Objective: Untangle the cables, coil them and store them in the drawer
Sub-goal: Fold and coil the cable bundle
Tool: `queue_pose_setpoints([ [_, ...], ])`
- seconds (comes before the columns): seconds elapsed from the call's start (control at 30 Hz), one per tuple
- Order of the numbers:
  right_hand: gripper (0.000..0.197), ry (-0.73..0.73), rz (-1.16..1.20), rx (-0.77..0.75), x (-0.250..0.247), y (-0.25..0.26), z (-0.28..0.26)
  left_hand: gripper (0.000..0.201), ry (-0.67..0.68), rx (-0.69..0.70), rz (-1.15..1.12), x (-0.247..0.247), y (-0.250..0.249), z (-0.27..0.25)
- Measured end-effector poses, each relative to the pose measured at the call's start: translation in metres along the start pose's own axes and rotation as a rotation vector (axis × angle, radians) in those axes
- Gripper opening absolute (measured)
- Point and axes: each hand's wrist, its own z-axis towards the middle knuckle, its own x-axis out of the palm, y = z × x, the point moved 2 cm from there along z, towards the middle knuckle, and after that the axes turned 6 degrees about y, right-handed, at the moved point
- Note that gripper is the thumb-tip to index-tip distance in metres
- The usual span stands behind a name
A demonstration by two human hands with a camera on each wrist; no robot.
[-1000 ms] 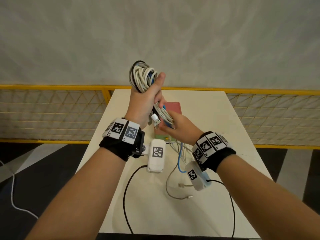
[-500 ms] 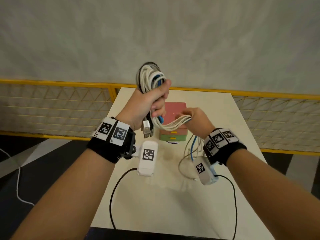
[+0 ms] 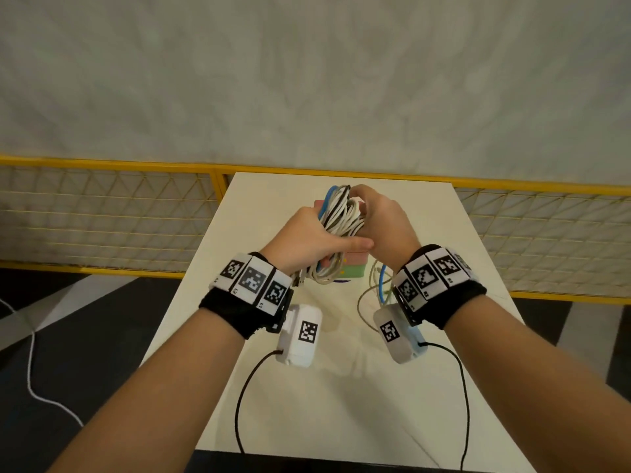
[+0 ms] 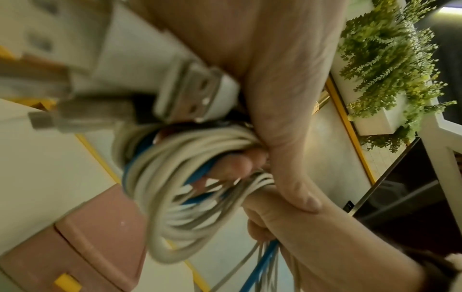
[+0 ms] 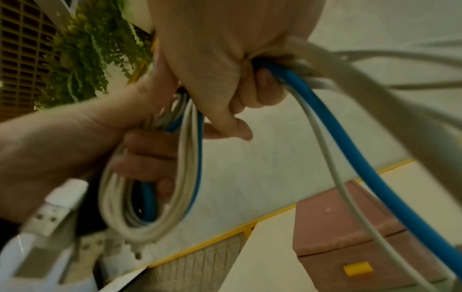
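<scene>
A coil of white, blue and black cables (image 3: 339, 223) is held upright above the table's far half. My left hand (image 3: 305, 235) grips its lower part, thumb across the strands. My right hand (image 3: 384, 221) grips the loose white and blue strands (image 5: 350, 150) at the coil's top right. Their tails (image 3: 375, 288) hang down under my right wrist. USB plugs (image 4: 190, 92) stick out below my left palm. The small drawer unit, pink on top (image 3: 356, 262), stands behind the coil; its pink drawer with a yellow handle (image 5: 357, 268) looks closed.
The white table (image 3: 341, 404) carries two thin black wires from the wrist cameras (image 3: 239, 397). A yellow mesh railing (image 3: 102, 213) runs behind the table on both sides. A planter with green foliage (image 4: 387, 49) stands off to the side.
Both hands have dropped from in front of the wall to just above the drawer unit. My right hand brought the loose strands from the right up to the coil's top.
</scene>
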Motion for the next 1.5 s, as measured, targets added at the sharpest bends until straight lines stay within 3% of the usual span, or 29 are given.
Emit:
queue_pose_setpoints([
  [0.17,0.042,0.091,0.095,-0.035,-0.005,0.002,0.003,0.025,-0.057,-0.063,0.117,0.000,0.009,0.000],
  [0.3,0.047,0.193,0.186,-0.067,-0.008,0.004,0.000,0.036,-0.174,-0.129,0.168,-0.002,0.012,-0.001],
  [0.4,0.037,0.155,0.326,-0.086,-0.007,0.002,-0.005,0.022,-0.089,-0.060,-0.030,-0.002,0.010,-0.002],
  [0.57,0.010,0.143,0.384,-0.078,0.009,-0.012,-0.024,0.016,-0.131,-0.003,-0.306,-0.003,0.004,-0.003],
  [0.77,0.034,0.402,0.145,0.031,0.033,-0.062,-0.041,0.033,-0.253,0.006,-0.628,-0.012,0.004,0.001],
  [0.83,0.055,0.334,0.176,0.004,0.021,-0.057,-0.043,0.034,-0.256,0.050,-0.553,-0.021,0.002,0.003],
  [0.9,0.079,0.200,0.374,-0.014,0.004,-0.036,-0.034,0.035,-0.231,0.082,-0.369,-0.021,-0.004,0.000],
  [0.97,0.067,0.189,0.594,-0.028,-0.001,-0.019,-0.022,0.036,-0.180,0.111,-0.218,-0.016,-0.011,-0.005],
  [1.07,0.014,0.235,0.589,-0.024,0.005,-0.014,-0.017,0.035,-0.161,0.140,-0.239,-0.013,-0.015,-0.007],
  [1.2,0.027,0.312,0.760,0.082,0.008,-0.022,-0.031,0.037,-0.177,0.100,-0.236,-0.024,-0.001,-0.009],
  [1.37,0.028,0.119,0.786,0.243,-0.001,-0.006,-0.019,0.024,-0.166,0.006,0.030,-0.015,0.018,-0.008],
  [1.5,0.030,0.020,0.812,0.328,0.009,0.013,-0.011,0.029,-0.236,0.001,0.142,-0.005,0.022,-0.006],
])
